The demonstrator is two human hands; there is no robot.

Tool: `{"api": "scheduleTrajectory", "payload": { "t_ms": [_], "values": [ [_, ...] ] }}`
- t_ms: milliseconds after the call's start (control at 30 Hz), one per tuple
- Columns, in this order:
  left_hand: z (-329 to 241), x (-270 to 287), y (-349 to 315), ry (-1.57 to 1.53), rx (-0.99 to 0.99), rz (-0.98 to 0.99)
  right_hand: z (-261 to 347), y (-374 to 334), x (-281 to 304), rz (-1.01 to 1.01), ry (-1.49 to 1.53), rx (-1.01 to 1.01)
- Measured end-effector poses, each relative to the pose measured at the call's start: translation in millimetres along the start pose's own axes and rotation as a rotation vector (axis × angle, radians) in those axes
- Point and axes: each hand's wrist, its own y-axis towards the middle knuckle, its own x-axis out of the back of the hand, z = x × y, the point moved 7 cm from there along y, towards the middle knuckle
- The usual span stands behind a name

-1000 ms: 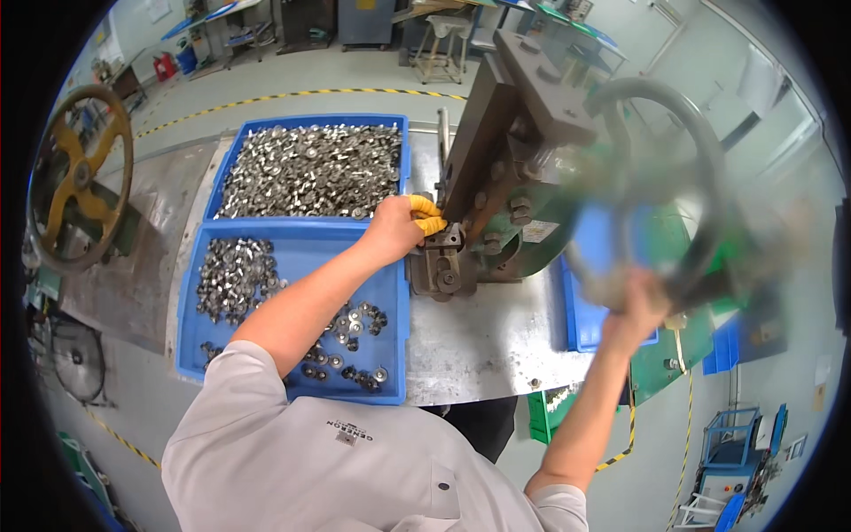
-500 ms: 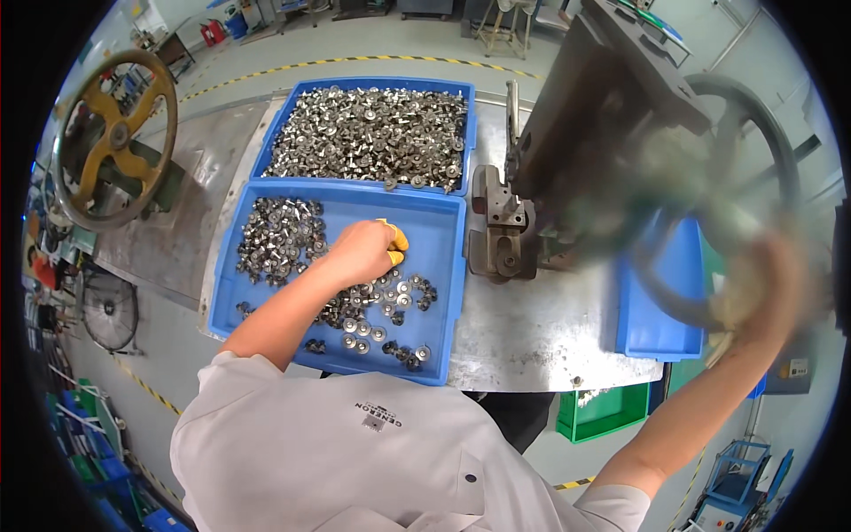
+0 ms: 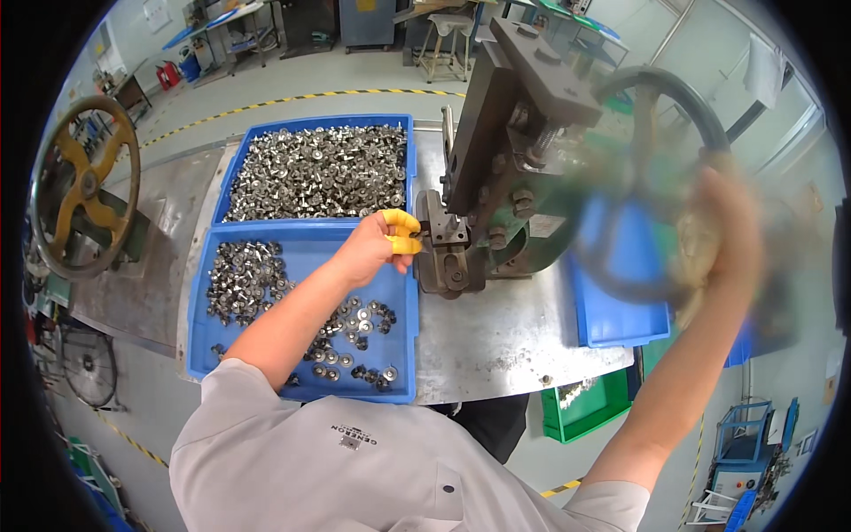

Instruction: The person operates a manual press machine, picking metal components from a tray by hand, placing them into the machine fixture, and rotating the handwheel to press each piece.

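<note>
Yellow covers sit on the fingertips of my left hand, which pinches at the left side of the metal fixture under the press. What lies between those fingers is too small and hidden to make out. At the right, my right hand is on the rim of the press's dark handwheel, by a pale wrapped part of it; hand and wheel are smeared by motion. The dark press stands upright over the fixture. Beneath my left forearm, a blue tray holds small metal parts with round discs.
Behind it, a second blue tray is heaped with similar parts. Another blue tray stands under the handwheel, and a green bin sits below the bench edge. At far left is a yellow-spoked handwheel.
My left hand has gone from among the parts in the near tray to the fixture on its right. The right hand has moved with the handwheel rim. The whole view has shifted.
</note>
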Motion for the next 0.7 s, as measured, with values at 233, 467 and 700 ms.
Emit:
{"api": "scheduleTrajectory", "payload": {
  "t_ms": [233, 467, 700],
  "values": [
    [-5.9, -10.0, 21.1, 0.415, -0.368, -0.158, -9.5, 3.4, -0.1, 0.023, 0.058, -0.025],
    [-10.8, -19.7, 28.9, 0.385, -0.290, -0.248, -11.5, 8.3, 1.1, 0.054, 0.038, -0.054],
    [-27.7, -29.4, 24.3, 0.750, -0.538, -0.229, 2.9, 0.1, -0.7, 0.011, 0.018, -0.030]
  ]
}}
